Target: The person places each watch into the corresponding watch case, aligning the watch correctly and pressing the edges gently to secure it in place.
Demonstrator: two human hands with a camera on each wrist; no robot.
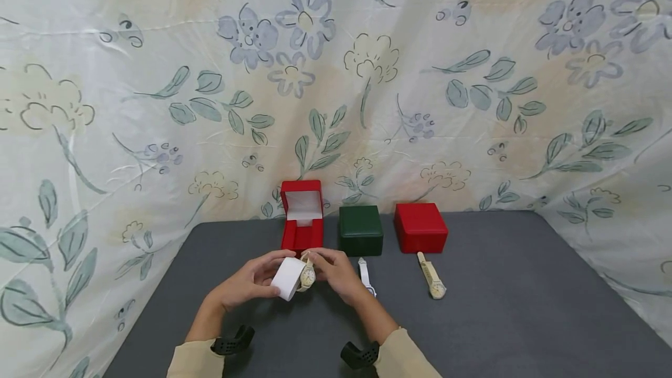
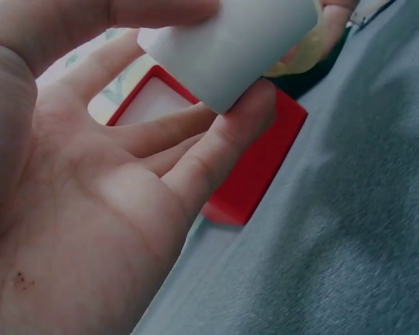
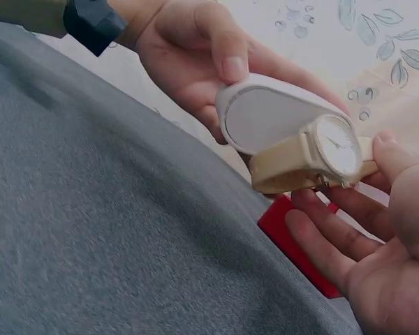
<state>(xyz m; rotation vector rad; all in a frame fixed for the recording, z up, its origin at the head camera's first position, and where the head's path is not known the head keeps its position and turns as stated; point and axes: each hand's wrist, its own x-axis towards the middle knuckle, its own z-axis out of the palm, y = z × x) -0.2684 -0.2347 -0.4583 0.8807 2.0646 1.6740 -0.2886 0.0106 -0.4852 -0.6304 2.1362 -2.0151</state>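
- 1 left hand (image 1: pixel 244 283), thumb and fingers clamped on the cushion.
- 1 cushion (image 1: pixel 287 279), white, smooth-surfaced, a flattened roll with an oval end, held up in front of the open red box.
- 1 right hand (image 1: pixel 338 276), thumb and fingers pinching the strap of the held watch.
- 1 held watch (image 3: pixel 339 145), round pale dial, metal-rimmed case, cream strap bent into a loop; it sits in the air right by the cushion's oval end, and from here I cannot tell whether any of the cushion is inside the loop.
- 2 black wrist bands (image 1: pixel 233 341) (image 1: pixel 360 356), faceted, 1 per arm, beside 2 beige cloth sleeves (image 1: pixel 195 360) (image 1: pixel 406 356).
- 1 open red box (image 1: pixel 288 235), lid raised, pale lining inside the lid, just behind the hands.
- 1 green box (image 1: pixel 361 232), closed, squarish, slightly glossy.
- 1 closed red box (image 1: pixel 421 229), block-shaped, edges softened.
- 1 white watch (image 1: pixel 364 276), lying before the green box, partly hidden by the right arm.
- 1 cream watch (image 1: pixel 431 276), laid out lengthwise before the closed red box, round dial nearest me.
- 1 table (image 1: pixel 504 296), dark grey, fabric-like grain.
- 1 backdrop (image 1: pixel 367 92), creased pale cloth printed with flowers and leaves.
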